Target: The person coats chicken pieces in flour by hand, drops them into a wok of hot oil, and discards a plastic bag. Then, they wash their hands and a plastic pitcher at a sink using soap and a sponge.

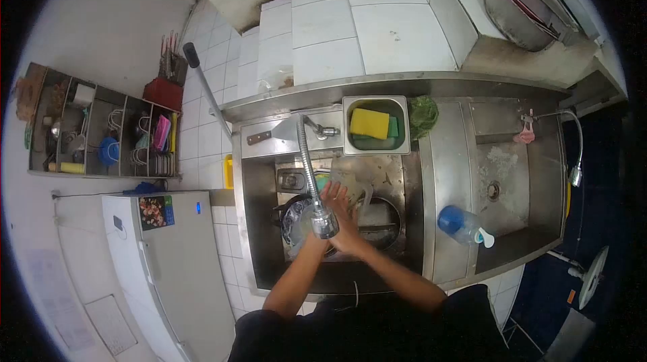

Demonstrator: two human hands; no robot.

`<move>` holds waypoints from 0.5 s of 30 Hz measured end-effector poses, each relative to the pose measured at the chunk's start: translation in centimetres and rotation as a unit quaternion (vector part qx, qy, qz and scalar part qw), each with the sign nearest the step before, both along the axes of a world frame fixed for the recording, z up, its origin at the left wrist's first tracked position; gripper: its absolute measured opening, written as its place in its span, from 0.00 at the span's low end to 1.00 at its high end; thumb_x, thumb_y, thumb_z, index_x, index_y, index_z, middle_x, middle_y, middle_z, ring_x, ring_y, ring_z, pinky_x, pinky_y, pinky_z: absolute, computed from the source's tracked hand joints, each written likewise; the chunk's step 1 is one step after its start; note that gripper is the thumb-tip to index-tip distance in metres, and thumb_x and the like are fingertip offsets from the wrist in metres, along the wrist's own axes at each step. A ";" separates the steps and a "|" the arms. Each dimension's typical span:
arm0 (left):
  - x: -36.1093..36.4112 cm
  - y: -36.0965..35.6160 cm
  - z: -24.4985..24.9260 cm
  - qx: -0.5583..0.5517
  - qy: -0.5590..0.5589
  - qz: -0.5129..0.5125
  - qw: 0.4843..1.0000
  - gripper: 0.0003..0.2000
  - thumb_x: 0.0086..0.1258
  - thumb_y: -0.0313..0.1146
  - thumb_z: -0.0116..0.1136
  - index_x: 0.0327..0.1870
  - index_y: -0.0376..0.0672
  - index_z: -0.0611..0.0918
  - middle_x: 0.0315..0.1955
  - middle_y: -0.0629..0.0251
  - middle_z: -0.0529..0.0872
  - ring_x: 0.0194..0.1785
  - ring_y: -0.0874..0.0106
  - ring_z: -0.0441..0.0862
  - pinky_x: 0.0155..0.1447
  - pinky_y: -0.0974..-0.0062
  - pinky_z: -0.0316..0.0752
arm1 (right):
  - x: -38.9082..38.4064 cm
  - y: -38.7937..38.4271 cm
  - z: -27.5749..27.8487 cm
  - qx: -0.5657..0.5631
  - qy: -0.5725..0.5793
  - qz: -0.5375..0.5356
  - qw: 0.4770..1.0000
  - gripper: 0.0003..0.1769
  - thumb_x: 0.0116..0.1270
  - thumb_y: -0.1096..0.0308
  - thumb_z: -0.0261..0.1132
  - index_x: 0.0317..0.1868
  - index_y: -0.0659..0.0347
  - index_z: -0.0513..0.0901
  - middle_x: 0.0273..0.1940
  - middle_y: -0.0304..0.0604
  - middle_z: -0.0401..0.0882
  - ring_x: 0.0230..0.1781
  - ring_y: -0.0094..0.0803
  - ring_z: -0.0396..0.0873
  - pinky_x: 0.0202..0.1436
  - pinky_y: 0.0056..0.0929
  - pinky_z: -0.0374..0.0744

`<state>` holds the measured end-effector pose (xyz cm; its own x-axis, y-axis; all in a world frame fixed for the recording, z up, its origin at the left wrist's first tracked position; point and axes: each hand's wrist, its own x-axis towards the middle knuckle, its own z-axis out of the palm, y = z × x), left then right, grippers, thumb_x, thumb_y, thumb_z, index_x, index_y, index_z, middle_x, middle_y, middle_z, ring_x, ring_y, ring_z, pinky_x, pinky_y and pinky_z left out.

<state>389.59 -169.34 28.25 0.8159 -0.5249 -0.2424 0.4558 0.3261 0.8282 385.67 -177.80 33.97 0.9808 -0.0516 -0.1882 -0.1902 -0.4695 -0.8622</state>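
Note:
Both hands are together over the left sink basin point(255, 227), below the flexible-hose faucet point(323, 222). My left hand point(334, 195) has its fingers stretched out and spread. Against its wrist or lower palm lies my right hand point(346, 233), blurred, with its fingers mostly hidden. Beneath them in the basin are a large dark pan point(396, 217), crumpled clear plastic point(295, 219) and a small metal container point(291, 180). A clear plastic vessel point(364, 177) is partly hidden behind the hands.
Behind the basin, a metal tub point(375, 150) holds a yellow sponge point(368, 123); a green mesh scrubber point(423, 117) sits beside it. A wide scraper point(276, 134) lies on the left ledge. A blue-and-clear pump bottle point(461, 224) is on the divider before the right basin point(499, 160).

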 end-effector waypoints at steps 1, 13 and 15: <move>0.3 -0.4 0.3 -0.140 0.202 0.053 0.968 0.26 0.77 0.46 0.40 0.74 0.50 0.60 0.74 0.62 0.59 0.77 0.62 0.54 0.78 0.56 0.46 | 0.9 -1.1 0.0 -0.056 0.082 0.052 0.994 0.45 0.68 0.41 0.53 0.77 0.55 0.50 0.77 0.58 0.42 0.78 0.58 0.39 0.74 0.64 0.40; 1.3 -3.7 8.5 -0.082 0.373 0.183 0.906 0.29 0.77 0.51 0.44 0.74 0.49 0.59 0.73 0.55 0.59 0.76 0.61 0.55 0.77 0.60 0.52 | -0.1 -0.7 -1.4 0.002 0.051 0.028 0.998 0.44 0.66 0.42 0.58 0.78 0.42 0.50 0.78 0.56 0.38 0.75 0.70 0.37 0.67 0.79 0.37; 1.5 -0.3 4.9 -0.121 0.358 0.136 0.916 0.31 0.75 0.52 0.48 0.73 0.46 0.61 0.71 0.55 0.62 0.76 0.62 0.57 0.77 0.60 0.53 | -1.0 -0.1 1.6 -0.069 0.047 0.050 0.995 0.46 0.63 0.42 0.62 0.78 0.37 0.51 0.78 0.58 0.33 0.74 0.76 0.34 0.65 0.82 0.38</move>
